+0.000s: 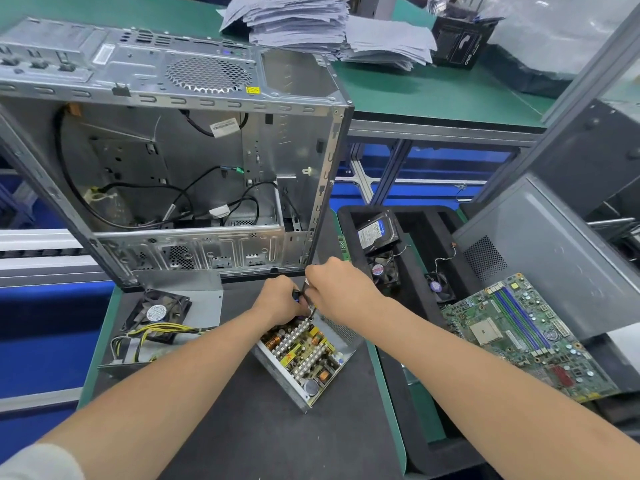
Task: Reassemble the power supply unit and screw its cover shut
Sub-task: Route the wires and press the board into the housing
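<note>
The open power supply unit (pixel 304 355) lies on the black mat, its circuit board with coils and heat sinks showing inside the grey metal shell. Its cover (pixel 180 299), carrying a black fan (pixel 157 313) and yellow-black wires (pixel 162 332), lies to the left. My right hand (pixel 336 289) grips a dark screwdriver (pixel 306 291), tip down at the unit's far corner. My left hand (pixel 280 301) curls around the lower shaft beside it; what else it holds is hidden.
An empty computer case (pixel 173 161) stands open just behind the hands. A black tray (pixel 415 258) at right holds a hard drive (pixel 377 230) and small fans. A green motherboard (pixel 519 337) and a grey side panel (pixel 554 251) lie further right. Paper stacks (pixel 311 26) sit at the back.
</note>
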Demonstrator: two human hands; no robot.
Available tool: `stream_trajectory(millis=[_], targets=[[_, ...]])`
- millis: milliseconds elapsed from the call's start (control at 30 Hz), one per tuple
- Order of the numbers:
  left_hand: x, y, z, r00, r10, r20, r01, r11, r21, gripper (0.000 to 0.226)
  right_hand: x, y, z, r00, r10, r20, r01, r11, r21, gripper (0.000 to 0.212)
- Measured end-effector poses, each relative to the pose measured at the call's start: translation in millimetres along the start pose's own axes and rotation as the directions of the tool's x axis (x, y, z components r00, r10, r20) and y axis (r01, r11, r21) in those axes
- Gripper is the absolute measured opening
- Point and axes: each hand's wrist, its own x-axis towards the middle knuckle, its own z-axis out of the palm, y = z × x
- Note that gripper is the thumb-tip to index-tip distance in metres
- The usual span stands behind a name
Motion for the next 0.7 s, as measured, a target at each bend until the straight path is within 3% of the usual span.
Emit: stream_trajectory(millis=[167, 367, 533, 700], targets=[[-1.8, 2.1, -0.3, 1.000, 0.005, -0.012, -0.005, 1.000, 0.005, 0.031, -2.1, 1.5, 2.7, 0.999, 0.054, 0.007, -0.054, 0.997, 0.048, 0.019], [-2.6, 3.1, -1.3, 1.000, 0.015, -0.006, -0.015, 1.000, 0.024, 0.017, -5.0, 5.7, 4.0, 0.996, 0.093, 0.000, -0.092, 0.989, 0.117, 0.021], [-3.5, 9.1, -14.1, 0.991, -0.044, 0.127, 0.044, 0.999, 0.004, 0.024, -14.9, 15.2, 3.0, 0.993, 0.109, -0.041, -0.098, 0.973, 0.211, 0.020], [-6.7, 6.3, -27.3, 0.974, -0.063, 0.218, 0.119, 0.959, -0.256, 0.016, -23.9, 23.3, -6.2, 0.968, 0.166, -0.186, -0.109, 0.953, 0.284, 0.014]])
